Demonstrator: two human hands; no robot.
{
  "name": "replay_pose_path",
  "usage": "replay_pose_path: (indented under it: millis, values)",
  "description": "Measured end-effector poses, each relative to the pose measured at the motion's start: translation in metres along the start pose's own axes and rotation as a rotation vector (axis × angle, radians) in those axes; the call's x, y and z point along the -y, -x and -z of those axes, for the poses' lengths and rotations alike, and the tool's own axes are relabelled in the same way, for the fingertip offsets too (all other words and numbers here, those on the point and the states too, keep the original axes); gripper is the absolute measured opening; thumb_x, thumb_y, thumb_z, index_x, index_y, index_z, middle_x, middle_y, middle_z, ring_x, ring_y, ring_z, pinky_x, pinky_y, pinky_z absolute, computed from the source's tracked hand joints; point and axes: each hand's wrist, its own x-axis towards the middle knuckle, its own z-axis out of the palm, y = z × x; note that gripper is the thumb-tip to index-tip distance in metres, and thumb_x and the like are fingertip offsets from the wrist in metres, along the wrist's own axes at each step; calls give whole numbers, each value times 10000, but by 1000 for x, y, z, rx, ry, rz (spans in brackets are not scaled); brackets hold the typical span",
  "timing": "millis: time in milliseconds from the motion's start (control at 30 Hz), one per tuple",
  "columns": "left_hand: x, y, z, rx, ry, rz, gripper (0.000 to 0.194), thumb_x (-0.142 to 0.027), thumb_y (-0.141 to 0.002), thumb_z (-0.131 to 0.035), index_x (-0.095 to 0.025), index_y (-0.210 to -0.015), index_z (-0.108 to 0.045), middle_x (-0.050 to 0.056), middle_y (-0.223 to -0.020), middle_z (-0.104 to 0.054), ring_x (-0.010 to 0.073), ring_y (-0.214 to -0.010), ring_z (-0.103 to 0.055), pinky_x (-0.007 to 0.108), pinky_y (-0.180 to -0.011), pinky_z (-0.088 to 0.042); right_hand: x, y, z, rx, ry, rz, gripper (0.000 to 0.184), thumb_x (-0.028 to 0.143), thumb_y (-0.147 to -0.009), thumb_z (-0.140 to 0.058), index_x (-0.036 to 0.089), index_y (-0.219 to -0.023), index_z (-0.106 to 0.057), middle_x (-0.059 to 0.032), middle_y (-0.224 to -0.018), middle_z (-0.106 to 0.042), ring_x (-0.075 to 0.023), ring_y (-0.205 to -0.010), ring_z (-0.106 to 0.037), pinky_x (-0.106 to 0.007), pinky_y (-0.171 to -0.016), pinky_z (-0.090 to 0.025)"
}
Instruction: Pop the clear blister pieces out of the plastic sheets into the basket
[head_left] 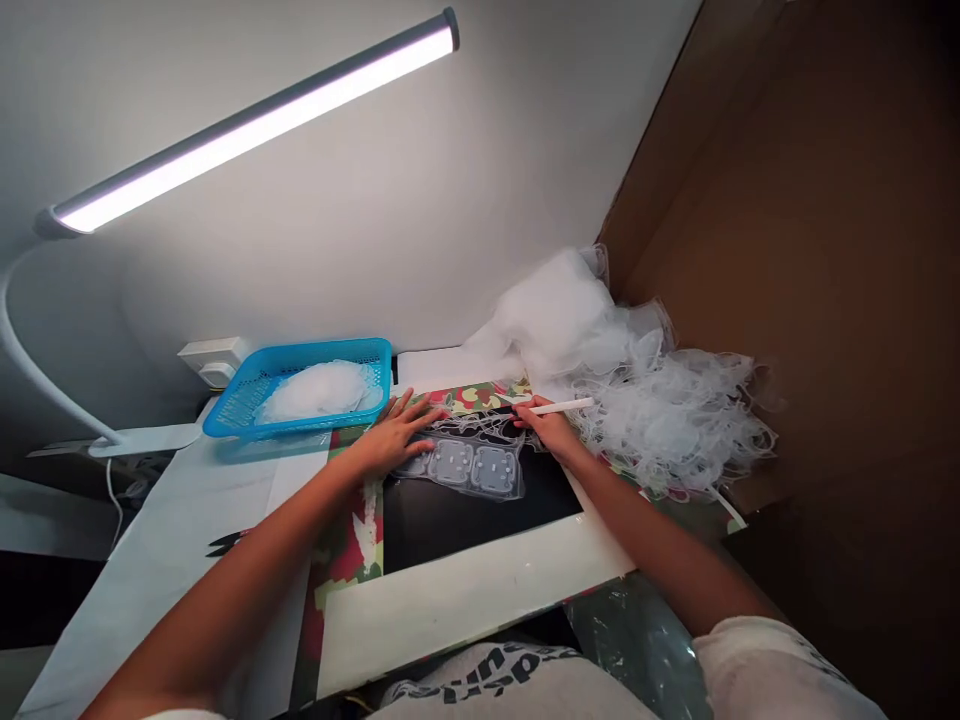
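Note:
On the black work surface (472,525) lies a clear, moulded film sheet (474,468) with rounded square shapes in it. My left hand (394,440) presses on its left end, palm down and fingers spread. A slim white pen-shaped tool (562,406) is gripped in my right hand (551,430), at the sheet's far right edge. The tool's tip is too small to make out. Thin, stringy clear scraps (480,422) lie along the sheet's far edge, between my hands.
A blue basket (300,432) holding whitish translucent pieces stands at the back left. Tangled clear scraps (675,420) are heaped at the right, by a brown cardboard wall (787,220). Dark-bladed snips (225,543) lie beside my left forearm. A lit lamp (262,130) hangs above.

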Motion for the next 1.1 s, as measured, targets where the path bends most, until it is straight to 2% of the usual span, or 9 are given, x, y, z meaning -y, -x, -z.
replay_pose_path:
  millis: [100,200,300,367,467,600,833,967,1100]
  values:
    - [-15,0,5,-128,-63,13,486,-365,-933,-557,-282,-1409,-498,111,-1531,-395,360,-1443,-260,570,-1124,-267,16,16,8,16,95,109,294,461,-798,-646,193,-712,-561,-48,-987,-686,-143,-734,-656,-289,-673,-531]
    - [-68,20,-10,-233,-23,-64,425,-204,-964,-468,-206,-1385,-518,156,-1446,-496,305,-1353,-435,491,-1083,-390,30,46,12,155,318,261,213,363,-858,-613,197,-725,-603,-51,-969,-694,-180,-850,-654,-326,-781,-508]
    - [-115,44,-31,-209,49,-142,463,-352,-959,-504,-197,-1395,-492,158,-1450,-491,306,-1347,-449,478,-1056,-439,36,73,8,364,409,307,172,296,-877,-596,205,-733,-613,-55,-1005,-693,-201,-949,-641,-356,-856,-494]
    - [-128,54,-40,-186,72,-120,534,-432,-945,-519,-216,-1428,-447,147,-1509,-418,309,-1397,-381,490,-1082,-414,33,83,4,463,423,322,149,272,-880,-592,210,-747,-618,-60,-1057,-684,-202,-963,-638,-361,-863,-499]
    - [-127,59,-40,-153,115,-115,539,-411,-950,-518,-226,-1447,-420,140,-1557,-336,295,-1432,-318,483,-1118,-376,23,86,-1,530,450,368,130,240,-870,-601,213,-743,-619,-66,-1101,-670,-208,-981,-633,-364,-870,-503]
    - [-119,58,-32,-116,152,-146,522,-375,-943,-540,-235,-1435,-439,136,-1563,-318,288,-1445,-287,489,-1136,-349,13,85,-3,514,478,398,121,230,-871,-602,212,-751,-602,-65,-1097,-661,-202,-963,-636,-352,-864,-502]
    - [-119,59,-37,-111,175,-145,561,-386,-925,-567,-253,-1450,-419,135,-1589,-236,303,-1458,-229,520,-1146,-317,16,85,-7,512,533,436,138,210,-876,-579,212,-738,-590,-68,-1049,-661,-194,-930,-627,-336,-820,-505]
    - [-117,60,-40,-111,172,-127,583,-365,-904,-601,-280,-1451,-419,132,-1619,-106,335,-1470,-157,536,-1139,-314,12,87,-7,553,546,454,155,201,-886,-556,214,-733,-581,-73,-1088,-668,-200,-983,-628,-357,-861,-512]
    - [-116,60,-38,-109,180,-111,606,-345,-891,-619,-309,-1457,-407,117,-1630,-26,359,-1469,-142,545,-1141,-302,7,89,-13,507,585,567,167,258,-912,-529,229,-781,-628,-93,-1024,-709,-237,-972,-646,-418,-891,-511]
